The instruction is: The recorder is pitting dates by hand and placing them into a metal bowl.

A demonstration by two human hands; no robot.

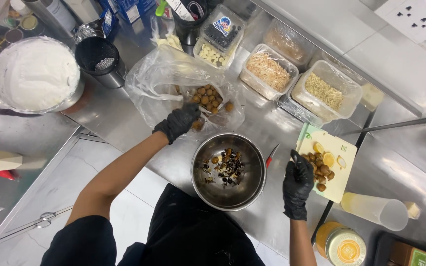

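Steel tabletop (124, 123). Left hand (179, 121) grip clenched on a brown fruit (197, 125) at the clear plastic bag (163, 74); more fruit just beyond. Right hand (298, 183) grip closed around a knife (272, 155) beside the cutting board (343, 148). Metal bowl (229, 171) between grips.

Two bare forearms reach forward, both in black gloves. The left hand (179, 121) stretches toward eleven o'clock, fingers curled downward. The right hand (298, 183) points to twelve o'clock, fingers loosely closed.
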